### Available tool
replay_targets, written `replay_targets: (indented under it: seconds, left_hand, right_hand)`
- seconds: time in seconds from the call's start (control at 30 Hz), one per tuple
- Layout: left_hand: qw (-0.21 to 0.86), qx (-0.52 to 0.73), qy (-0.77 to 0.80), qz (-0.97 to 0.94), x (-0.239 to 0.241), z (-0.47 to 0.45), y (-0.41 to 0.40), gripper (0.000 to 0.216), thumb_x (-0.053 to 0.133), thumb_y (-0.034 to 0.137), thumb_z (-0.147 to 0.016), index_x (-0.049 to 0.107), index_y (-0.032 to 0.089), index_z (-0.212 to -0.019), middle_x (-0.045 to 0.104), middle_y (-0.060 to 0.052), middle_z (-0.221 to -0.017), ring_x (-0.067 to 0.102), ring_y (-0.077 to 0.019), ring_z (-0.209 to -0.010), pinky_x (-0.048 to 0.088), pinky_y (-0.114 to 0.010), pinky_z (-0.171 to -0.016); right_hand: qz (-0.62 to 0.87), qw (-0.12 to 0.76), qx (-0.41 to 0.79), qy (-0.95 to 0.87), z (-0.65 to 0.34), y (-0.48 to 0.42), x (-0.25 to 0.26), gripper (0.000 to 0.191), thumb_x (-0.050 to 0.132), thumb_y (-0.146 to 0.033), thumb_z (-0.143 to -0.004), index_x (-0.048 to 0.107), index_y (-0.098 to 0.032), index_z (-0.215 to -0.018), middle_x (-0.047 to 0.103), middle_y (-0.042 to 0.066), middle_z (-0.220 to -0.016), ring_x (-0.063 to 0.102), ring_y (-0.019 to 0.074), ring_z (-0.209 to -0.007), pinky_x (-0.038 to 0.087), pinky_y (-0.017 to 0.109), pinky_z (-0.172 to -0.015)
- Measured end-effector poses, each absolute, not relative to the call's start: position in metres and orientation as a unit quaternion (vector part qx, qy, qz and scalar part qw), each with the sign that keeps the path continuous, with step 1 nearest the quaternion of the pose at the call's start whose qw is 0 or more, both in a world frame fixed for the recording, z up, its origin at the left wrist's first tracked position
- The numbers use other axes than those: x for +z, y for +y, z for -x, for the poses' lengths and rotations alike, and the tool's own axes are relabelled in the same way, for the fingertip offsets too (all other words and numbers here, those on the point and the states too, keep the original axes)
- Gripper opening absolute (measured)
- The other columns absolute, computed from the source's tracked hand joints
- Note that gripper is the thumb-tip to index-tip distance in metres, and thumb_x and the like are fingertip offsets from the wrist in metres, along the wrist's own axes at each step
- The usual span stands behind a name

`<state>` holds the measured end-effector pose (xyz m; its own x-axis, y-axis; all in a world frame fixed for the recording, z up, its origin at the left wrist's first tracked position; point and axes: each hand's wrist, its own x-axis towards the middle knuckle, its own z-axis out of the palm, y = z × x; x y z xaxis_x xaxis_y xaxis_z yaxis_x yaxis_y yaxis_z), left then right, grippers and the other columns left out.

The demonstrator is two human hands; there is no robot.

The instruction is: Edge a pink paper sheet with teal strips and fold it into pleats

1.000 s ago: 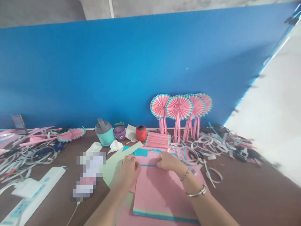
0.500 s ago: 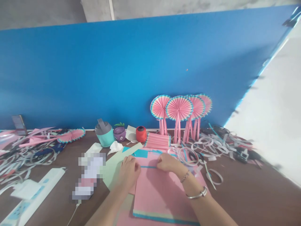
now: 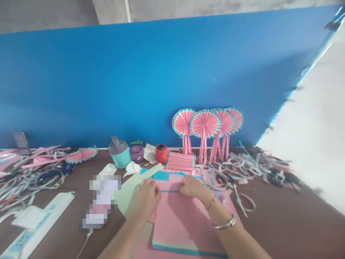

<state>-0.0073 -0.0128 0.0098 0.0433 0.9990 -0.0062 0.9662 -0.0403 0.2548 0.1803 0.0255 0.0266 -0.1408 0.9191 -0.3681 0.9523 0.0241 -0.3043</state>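
Note:
A pink sheet of paper (image 3: 185,223), edged with cream and blue bands at its near side, lies before me. At its far left corner is my left hand (image 3: 148,194), fingers curled and pressed together on the paper's edge. My right hand (image 3: 192,187) closes in a similar way on the far edge, further right. A thin blue strip (image 3: 170,191) shows between the two hands. Both sets of fingertips are partly hidden. Beneath lie more pink paper and a pale green sheet (image 3: 129,194). A pleated pink paper piece (image 3: 180,160) rests beyond.
Finished-looking round paper fans (image 3: 205,124) lean against the blue partition (image 3: 134,79). Left stand a teal cup (image 3: 120,158), a purple pot (image 3: 137,153) and a red container (image 3: 161,154). Tangled white strips (image 3: 242,165) lie right; a power strip (image 3: 40,225) lies left.

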Motion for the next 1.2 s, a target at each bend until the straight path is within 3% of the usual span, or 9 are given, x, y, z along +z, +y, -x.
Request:
replay_targets:
  seconds: [0.27, 0.53, 0.87, 1.2]
  left_hand:
    - [0.101, 0.066, 0.671, -0.732, 0.015, 0.01, -0.013, 0.019, 0.042, 0.016, -0.091, 0.059, 0.02, -0.083, 0.063, -0.006, -0.106, 0.057, -0.0222, -0.105, 0.042, -0.033, -0.088]
    - [0.101, 0.065, 0.669, -0.733, 0.013, 0.011, -0.013, 0.021, 0.04, 0.017, -0.092, 0.06, 0.019, -0.084, 0.063, -0.007, -0.107, 0.056, -0.0228, -0.106, 0.042, -0.034, -0.089]
    - [0.083, 0.086, 0.662, -0.74, 0.002, 0.012, -0.012, 0.021, 0.041, 0.015, -0.092, 0.06, 0.021, -0.084, 0.06, -0.006, -0.105, 0.054, -0.0221, -0.105, 0.043, -0.033, -0.088]
    - [0.071, 0.058, 0.655, -0.75, -0.013, 0.003, -0.014, 0.024, 0.039, 0.009, -0.091, 0.06, 0.02, -0.092, 0.057, -0.009, -0.108, 0.055, -0.0232, -0.106, 0.044, -0.032, -0.085]
  right_hand:
    - [-0.656, 0.035, -0.236, 0.716, -0.179, 0.024, 0.029, 0.026, 0.057, -0.017, -0.071, 0.072, -0.015, -0.091, 0.072, 0.01, -0.09, 0.065, 0.0214, -0.081, 0.032, 0.024, -0.057]
    - [-0.647, 0.033, -0.242, 0.722, -0.179, 0.024, 0.028, 0.017, 0.058, -0.015, -0.067, 0.07, -0.013, -0.079, 0.069, 0.009, -0.079, 0.061, 0.0187, -0.07, 0.03, 0.025, -0.053]
    - [-0.634, 0.043, -0.247, 0.731, -0.18, 0.023, 0.038, 0.007, 0.058, -0.012, -0.065, 0.06, -0.016, -0.059, 0.052, 0.0, -0.058, 0.049, 0.0127, -0.059, 0.025, 0.025, -0.051]
    - [-0.631, 0.038, -0.223, 0.742, -0.182, 0.021, 0.04, 0.012, 0.056, -0.011, -0.068, 0.068, -0.015, -0.069, 0.063, 0.006, -0.071, 0.052, 0.0151, -0.066, 0.025, 0.025, -0.054]
